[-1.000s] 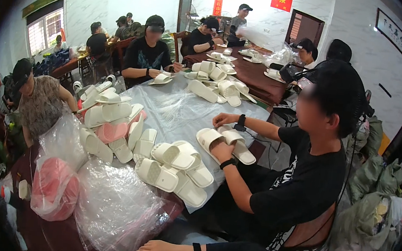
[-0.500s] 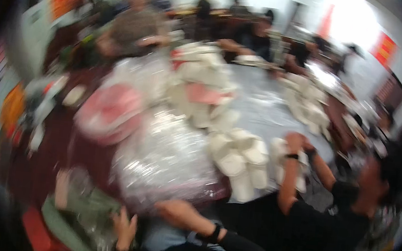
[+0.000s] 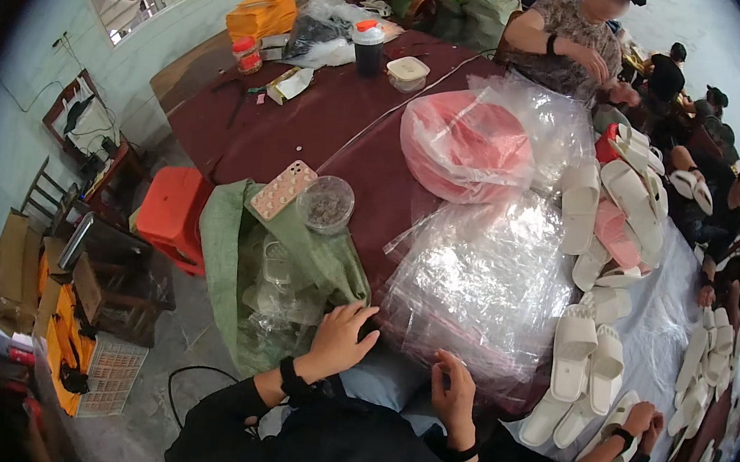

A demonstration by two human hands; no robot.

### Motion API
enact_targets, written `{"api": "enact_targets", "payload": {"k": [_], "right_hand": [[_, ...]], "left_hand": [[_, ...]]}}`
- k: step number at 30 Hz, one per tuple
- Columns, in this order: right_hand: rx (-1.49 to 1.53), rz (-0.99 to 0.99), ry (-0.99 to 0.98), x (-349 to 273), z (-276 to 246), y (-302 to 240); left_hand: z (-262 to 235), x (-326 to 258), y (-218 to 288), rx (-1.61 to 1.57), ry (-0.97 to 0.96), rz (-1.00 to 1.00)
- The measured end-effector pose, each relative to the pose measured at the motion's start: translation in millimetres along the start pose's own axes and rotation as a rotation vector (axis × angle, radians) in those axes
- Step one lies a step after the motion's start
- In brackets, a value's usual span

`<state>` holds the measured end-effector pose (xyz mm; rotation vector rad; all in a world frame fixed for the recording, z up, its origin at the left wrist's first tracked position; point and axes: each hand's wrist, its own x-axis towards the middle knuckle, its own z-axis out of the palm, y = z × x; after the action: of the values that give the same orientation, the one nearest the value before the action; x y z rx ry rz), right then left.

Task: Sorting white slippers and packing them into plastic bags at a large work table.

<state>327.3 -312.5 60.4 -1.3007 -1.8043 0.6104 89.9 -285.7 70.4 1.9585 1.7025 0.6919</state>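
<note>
Your left hand (image 3: pixel 342 339) rests spread open on the green sack (image 3: pixel 294 264) at the table's (image 3: pixel 309 125) near edge, gripping nothing. Your right hand (image 3: pixel 453 400) is loosely curled just beside the plastic bags (image 3: pixel 482 283), touching their near edge; can't tell if it's pinching any.

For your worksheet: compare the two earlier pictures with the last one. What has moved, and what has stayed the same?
The view swung left, from the co-workers to the table's near end. The left hand now rests on the green sack of clear bags; the right hand is raised beside the clear plastic bags. Neither holds anything. The white slippers remain piled.
</note>
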Motion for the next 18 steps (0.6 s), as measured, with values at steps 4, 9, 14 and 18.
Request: {"api": "enact_targets", "payload": {"k": [4,9,14,18], "right_hand": [[-0.029,0.057,0.023,-1,-10,2],[-0.006,0.026,0.105,1,-7,4],[-0.102,0.166,0.003,-8,-24,0],[-0.011,0.073,-0.004,-7,-10,16]], "left_hand": [[9,15,-8,0.141,0.09,-0.007],[7,39,-60,0.237,0.137,-0.216],[14,62,-47,0.246,0.001,-0.031],[9,59,-6,-0.047,0.057,0.108]]}}
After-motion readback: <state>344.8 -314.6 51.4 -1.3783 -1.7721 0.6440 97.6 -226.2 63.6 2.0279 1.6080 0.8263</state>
